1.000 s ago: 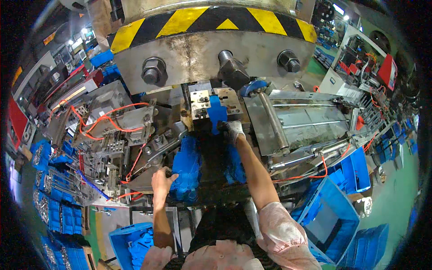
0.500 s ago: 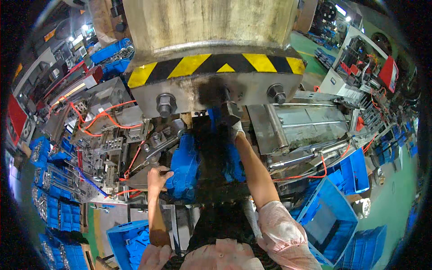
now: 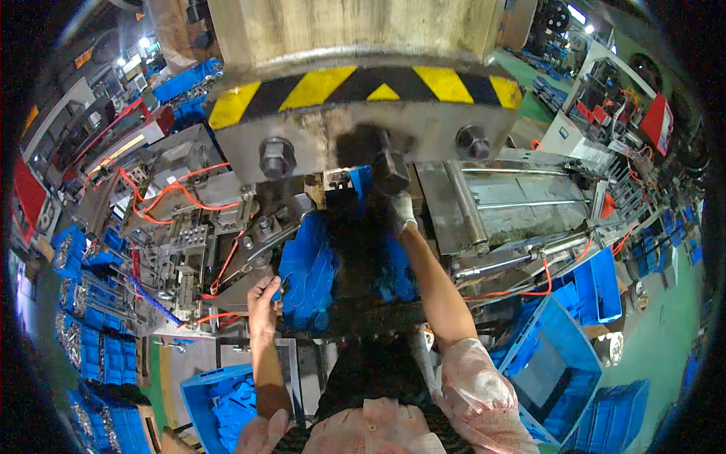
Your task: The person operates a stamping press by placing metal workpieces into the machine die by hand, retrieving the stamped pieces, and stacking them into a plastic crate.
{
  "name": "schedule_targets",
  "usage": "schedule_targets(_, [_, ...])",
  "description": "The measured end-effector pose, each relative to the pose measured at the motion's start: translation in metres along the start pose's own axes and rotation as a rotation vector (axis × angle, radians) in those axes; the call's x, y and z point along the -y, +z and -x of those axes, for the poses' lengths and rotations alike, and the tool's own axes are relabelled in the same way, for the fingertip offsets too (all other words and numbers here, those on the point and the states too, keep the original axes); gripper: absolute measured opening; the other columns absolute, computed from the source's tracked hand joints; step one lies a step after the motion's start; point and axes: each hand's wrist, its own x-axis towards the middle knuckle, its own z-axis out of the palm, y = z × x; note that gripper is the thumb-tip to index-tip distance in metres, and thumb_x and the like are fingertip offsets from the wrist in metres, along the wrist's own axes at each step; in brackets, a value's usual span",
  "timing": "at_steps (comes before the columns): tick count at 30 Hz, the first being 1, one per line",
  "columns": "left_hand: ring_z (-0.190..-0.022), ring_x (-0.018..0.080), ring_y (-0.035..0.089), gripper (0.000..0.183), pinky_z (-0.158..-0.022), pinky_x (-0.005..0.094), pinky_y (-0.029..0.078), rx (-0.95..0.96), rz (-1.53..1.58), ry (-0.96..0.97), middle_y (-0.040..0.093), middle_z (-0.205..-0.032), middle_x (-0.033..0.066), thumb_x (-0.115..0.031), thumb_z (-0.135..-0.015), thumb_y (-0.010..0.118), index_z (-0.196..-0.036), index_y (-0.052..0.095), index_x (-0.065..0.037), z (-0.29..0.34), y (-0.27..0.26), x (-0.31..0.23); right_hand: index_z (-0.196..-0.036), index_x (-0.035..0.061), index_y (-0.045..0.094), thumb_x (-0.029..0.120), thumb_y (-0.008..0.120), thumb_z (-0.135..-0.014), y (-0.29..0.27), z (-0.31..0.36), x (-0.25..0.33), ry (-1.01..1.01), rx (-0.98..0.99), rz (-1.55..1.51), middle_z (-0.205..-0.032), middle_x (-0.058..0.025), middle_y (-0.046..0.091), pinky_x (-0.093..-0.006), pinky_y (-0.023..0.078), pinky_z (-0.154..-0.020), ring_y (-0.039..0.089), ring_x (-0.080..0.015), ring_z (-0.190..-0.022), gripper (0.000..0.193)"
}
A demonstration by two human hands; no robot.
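Observation:
My left hand is beside the left pile of flat blue pieces, its fingers curled toward the thumb. Whether something small is between the fingertips, I cannot make out. Under the press ram reaches my right hand, in a white glove. Its fingers are hidden beneath a dark block hanging from the ram. Left of this hand, a blue strip lies in the dark die area. A second pile of blue pieces sits by my right forearm, partly in shadow.
A blue bin with blue pieces stands at lower left. Another blue crate is at lower right. Orange air hoses run over the left fixture. A metal plate with rods lies right of the ram. Metal-filled crates line the far left.
The ram sits higher in view, and more of the blue strip shows beneath it. My left hand has drawn slightly left, away from the blue pile. My right hand stays under the ram.

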Motion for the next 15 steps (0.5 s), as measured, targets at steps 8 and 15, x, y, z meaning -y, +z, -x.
schedule_targets(8, [-0.054,0.0019,0.042,0.012,-0.044,0.0172,0.03,0.025,0.152,0.075,0.051,-0.068,-0.0032,-0.019,-0.082,0.062,-0.076,0.057,-0.01,0.023,0.014,0.005,-0.073,0.009,0.057,0.02,0.056,-0.081,-0.057,0.141,0.131,0.281,-0.056,0.017,-0.052,0.0008,0.047,-0.0221,0.027,-0.034,0.039,-0.0069,-0.038,0.014])
schedule_targets(15, [-0.053,0.003,0.043,0.009,-0.045,0.0175,0.032,-0.007,0.222,0.033,0.051,-0.067,-0.0034,-0.018,-0.082,0.061,-0.081,0.057,-0.011,0.04,0.049,0.014,-0.098,0.0059,0.056,0.021,0.056,-0.082,-0.063,0.189,0.166,-0.032,0.08,1.137,-0.071,-0.0177,0.061,-0.0401,0.047,-0.053,0.06,-0.0324,-0.06,0.022])
